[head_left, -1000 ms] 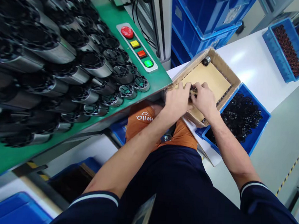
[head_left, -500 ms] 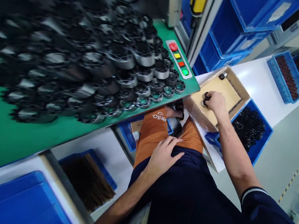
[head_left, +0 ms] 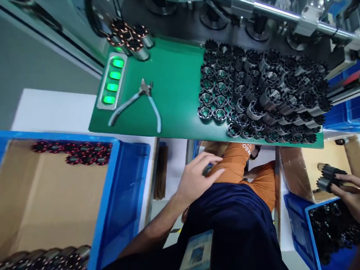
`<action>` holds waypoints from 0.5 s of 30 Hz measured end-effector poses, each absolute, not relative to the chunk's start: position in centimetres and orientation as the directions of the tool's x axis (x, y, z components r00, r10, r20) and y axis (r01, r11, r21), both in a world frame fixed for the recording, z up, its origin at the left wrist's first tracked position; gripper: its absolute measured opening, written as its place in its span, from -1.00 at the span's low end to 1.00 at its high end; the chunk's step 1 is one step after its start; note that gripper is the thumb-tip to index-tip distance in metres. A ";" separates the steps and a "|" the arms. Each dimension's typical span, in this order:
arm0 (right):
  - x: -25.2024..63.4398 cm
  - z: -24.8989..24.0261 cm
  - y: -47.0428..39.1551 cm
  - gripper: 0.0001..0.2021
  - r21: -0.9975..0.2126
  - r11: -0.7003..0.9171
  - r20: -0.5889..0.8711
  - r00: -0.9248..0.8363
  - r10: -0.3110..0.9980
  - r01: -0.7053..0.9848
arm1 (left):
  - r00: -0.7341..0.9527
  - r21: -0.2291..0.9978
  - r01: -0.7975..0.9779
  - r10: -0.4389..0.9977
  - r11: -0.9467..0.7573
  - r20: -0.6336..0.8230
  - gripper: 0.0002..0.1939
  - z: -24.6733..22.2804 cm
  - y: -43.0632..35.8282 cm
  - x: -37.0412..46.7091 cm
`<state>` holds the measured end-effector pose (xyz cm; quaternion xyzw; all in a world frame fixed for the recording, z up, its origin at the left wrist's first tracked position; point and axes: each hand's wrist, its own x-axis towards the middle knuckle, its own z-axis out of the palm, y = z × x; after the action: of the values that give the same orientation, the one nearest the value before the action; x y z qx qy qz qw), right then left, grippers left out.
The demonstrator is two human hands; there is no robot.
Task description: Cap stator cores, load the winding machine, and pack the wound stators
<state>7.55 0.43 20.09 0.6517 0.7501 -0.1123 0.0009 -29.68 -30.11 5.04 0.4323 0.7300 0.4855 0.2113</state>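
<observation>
At the right, my right hand (head_left: 354,192) is closed on two black toothed cores (head_left: 329,178), held side by side above the cardboard box (head_left: 283,166). Over my orange-clothed thigh is my left hand (head_left: 197,176), its fingers spread and nothing in them. Many stacked black and metal cores (head_left: 270,98) stand on the right half of the green tabletop (head_left: 181,81). A pair of pliers (head_left: 145,88) lies with its handles apart on the left half. Several copper-wound cores (head_left: 138,48) stand at the back left.
A blue bin (head_left: 298,221) of black parts is below the cardboard box. The large blue bin (head_left: 101,212) at left holds wound cores. A button panel (head_left: 111,81) edges the tabletop; metal machinery (head_left: 243,4) spans its back.
The view has swung left, bringing the pliers and wound cores into sight. My right hand has lifted two cores from the box; my left hand is still open near my lap.
</observation>
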 end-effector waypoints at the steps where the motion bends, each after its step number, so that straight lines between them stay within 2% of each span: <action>1: 7.5 20.4 0.2 -0.58 -0.170 0.143 -0.137 -0.167 0.976 0.975 | -0.562 0.882 0.450 0.812 0.143 0.155 -0.85 5.4 -30.2 -30.2; 4: 6.7 20.6 0.0 -0.59 -0.166 0.172 -0.132 -0.195 0.972 0.971 | -0.585 0.843 0.527 0.766 0.108 0.267 -0.92 6.6 -30.3 -31.5; 7: 5.9 19.7 0.3 -0.77 -0.143 0.171 -0.183 -0.195 0.963 0.975 | -0.567 0.801 0.592 0.754 0.093 0.331 -0.93 7.1 -30.4 -32.1; 10: 6.3 17.7 1.2 -0.86 -0.078 0.158 -0.229 -0.172 0.958 0.984 | -0.538 0.771 0.630 0.766 0.089 0.351 -0.91 6.7 -30.6 -32.2; 15: 8.8 14.4 2.6 -0.81 0.006 0.129 -0.340 -0.119 0.933 0.992 | -0.455 0.770 0.638 0.822 0.033 0.342 -0.90 5.0 -30.2 -30.9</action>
<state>8.85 2.57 14.45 0.6504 0.7398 -0.1115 0.1315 -30.93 -30.15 4.96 0.5128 0.7118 0.4698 0.0983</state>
